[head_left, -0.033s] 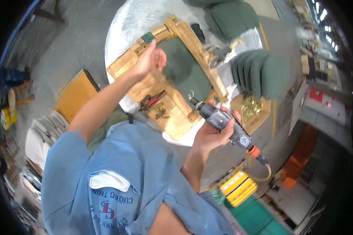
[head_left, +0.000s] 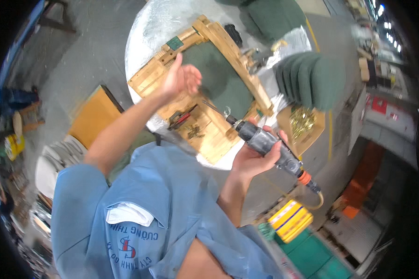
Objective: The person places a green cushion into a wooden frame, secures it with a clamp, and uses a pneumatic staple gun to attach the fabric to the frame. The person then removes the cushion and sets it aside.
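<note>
My right hand is wrapped around a dark air screwdriver, with an orange fitting and hose at its rear end. Its long thin bit points toward a wooden chair frame. The frame, with a green padded seat in it, lies on a round table covered in clear wrap. Over the frame's left part, my left hand is open and holds nothing, thumb up and fingers loosely bent. On the wood below it are a red-handled hand tool and several small metal fasteners.
Green cushions stand stacked at the right, beside a cardboard box of brass-coloured pieces. More green upholstery sits at the far side. A yellow box rests near green bins at lower right. An orange-brown panel is at left.
My left hand has shifted slightly right and downward, and its fingers look a little straighter. The screwdriver stays in my right hand, and the whole view has shifted slightly.
</note>
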The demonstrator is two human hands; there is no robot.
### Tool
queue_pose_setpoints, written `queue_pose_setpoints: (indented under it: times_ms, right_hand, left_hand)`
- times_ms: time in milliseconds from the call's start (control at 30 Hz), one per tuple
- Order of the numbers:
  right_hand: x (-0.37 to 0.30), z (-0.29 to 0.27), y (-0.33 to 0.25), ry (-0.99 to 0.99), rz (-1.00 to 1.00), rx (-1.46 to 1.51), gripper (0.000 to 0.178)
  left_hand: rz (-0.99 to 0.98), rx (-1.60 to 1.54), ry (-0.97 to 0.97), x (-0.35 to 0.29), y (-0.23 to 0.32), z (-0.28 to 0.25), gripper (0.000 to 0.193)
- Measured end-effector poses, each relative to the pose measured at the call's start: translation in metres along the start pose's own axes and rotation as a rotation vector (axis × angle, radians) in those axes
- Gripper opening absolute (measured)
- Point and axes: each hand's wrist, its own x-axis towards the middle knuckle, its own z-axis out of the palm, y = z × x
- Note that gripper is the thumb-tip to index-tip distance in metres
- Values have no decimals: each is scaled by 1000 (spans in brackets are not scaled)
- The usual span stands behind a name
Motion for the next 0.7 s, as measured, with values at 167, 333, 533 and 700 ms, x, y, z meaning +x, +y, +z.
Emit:
queue_pose_setpoints:
  times_ms: [167, 333, 533, 700]
  right_hand:
    - [-35, -24, -22, 41, -14, 155, 49]
    - [-45, -39, -18, 45, -61, 107, 48]
    - [-58, -47, -20, -8, -93, 114, 48]
    - [-59, -48, -28, 0, -89, 154, 48]
  left_hand:
    - [-168, -136, -23, -80, -19, 95, 122]
    - [-173, 46, -83, -93, -12, 131, 121]
    - [-180, 119, -72, -98, -18, 145, 105]
    - [-233, 59, 18, -99, -36, 123, 70]
